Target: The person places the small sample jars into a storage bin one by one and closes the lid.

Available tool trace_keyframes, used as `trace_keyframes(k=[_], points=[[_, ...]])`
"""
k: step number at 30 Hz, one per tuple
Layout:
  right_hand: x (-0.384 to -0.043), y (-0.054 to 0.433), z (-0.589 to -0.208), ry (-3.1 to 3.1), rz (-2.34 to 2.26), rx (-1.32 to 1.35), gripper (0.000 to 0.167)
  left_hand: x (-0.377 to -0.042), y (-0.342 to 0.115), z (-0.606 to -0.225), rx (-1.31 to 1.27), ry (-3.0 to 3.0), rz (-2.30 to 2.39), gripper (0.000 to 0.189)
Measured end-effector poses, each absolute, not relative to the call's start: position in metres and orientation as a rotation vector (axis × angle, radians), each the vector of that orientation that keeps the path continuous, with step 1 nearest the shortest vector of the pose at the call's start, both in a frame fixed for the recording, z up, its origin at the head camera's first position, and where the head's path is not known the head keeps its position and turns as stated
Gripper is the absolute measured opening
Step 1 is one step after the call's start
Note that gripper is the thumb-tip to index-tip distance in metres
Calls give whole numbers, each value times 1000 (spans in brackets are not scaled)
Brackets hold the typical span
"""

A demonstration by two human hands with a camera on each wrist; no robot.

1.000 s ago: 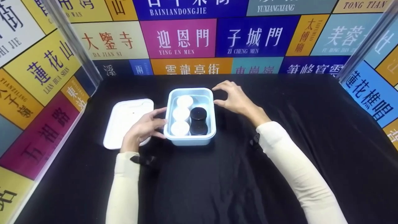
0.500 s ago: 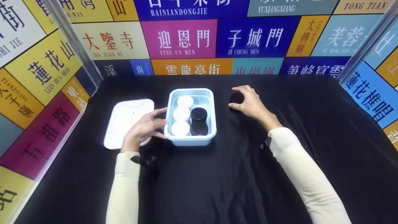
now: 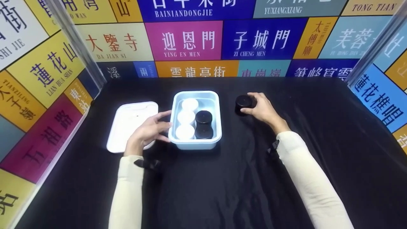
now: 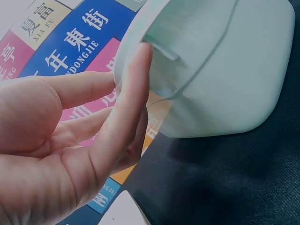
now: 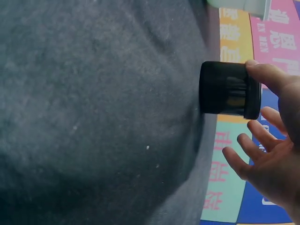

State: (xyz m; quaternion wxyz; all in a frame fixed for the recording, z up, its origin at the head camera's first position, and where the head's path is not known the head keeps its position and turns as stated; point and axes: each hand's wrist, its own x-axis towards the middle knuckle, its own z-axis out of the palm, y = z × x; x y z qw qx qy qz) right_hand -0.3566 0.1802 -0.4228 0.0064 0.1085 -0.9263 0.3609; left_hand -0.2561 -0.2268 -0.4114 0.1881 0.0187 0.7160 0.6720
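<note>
Against the left wall of a light blue tub [image 3: 195,145], my left hand [image 3: 148,130] rests with fingers spread and fairly straight. The left wrist view shows fingertips right at the rim of the tub [image 4: 234,89]. Inside the tub are three white round-topped containers [image 3: 186,117] and two black lidded jars [image 3: 203,117]. Right of the tub another black jar [image 3: 244,102] stands upright on the black cloth. My right hand [image 3: 265,109] is beside it; in the right wrist view the thumb tip is at the lid edge of the jar [image 5: 225,89] and the other fingers spread loosely away.
A white lid [image 3: 127,124] lies flat left of the tub, partly behind my left hand. Black cloth [image 3: 203,184] covers the table. Colourful sign panels [image 3: 184,39] stand along the back and sides, with clear upright posts [image 3: 370,44] at the corners.
My right hand moved from beside the tub's rim rightward with a black jar, set it upright on the cloth, and loosened its fingers from it. The left hand stayed at the tub.
</note>
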Motion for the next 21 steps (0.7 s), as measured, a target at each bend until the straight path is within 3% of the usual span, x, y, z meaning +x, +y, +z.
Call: trace_keyframes(k=[11, 21], points=[[-364, 182, -432, -2958, 1311, 178, 88, -256, -226, -413, 16, 2029, 1881, 64], [-366, 176, -431, -2943, 1306, 182, 73, -257, -227, -412, 22, 2013, 1892, 66]])
